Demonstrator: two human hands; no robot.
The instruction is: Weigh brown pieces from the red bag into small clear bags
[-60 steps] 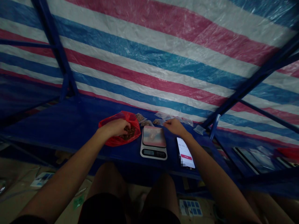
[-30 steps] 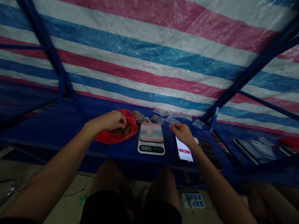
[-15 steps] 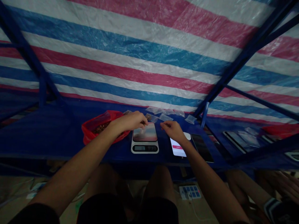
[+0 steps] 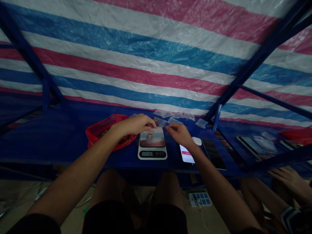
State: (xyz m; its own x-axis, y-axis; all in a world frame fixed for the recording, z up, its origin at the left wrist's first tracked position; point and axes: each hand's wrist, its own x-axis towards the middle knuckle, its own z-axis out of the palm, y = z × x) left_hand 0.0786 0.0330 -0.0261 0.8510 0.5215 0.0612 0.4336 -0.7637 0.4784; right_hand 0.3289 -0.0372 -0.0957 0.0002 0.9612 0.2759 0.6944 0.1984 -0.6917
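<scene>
While the left hand (image 4: 141, 124) hangs over the scale (image 4: 152, 143), the right hand (image 4: 180, 134) hovers beside it.
Left fingers bent, right thumb and fingertips pinched together; can't tell if either grips anything. Scale on the blue table (image 4: 60, 136), between red bag (image 4: 90, 135) with brown bits, partly behind left forearm, and lit phone (image 4: 186, 156), partly covered by right arm. Clear packets (image 4: 177, 115) behind.

Left hand (image 4: 143, 124) over scale (image 4: 153, 143), red bag (image 4: 91, 135) beside
</scene>
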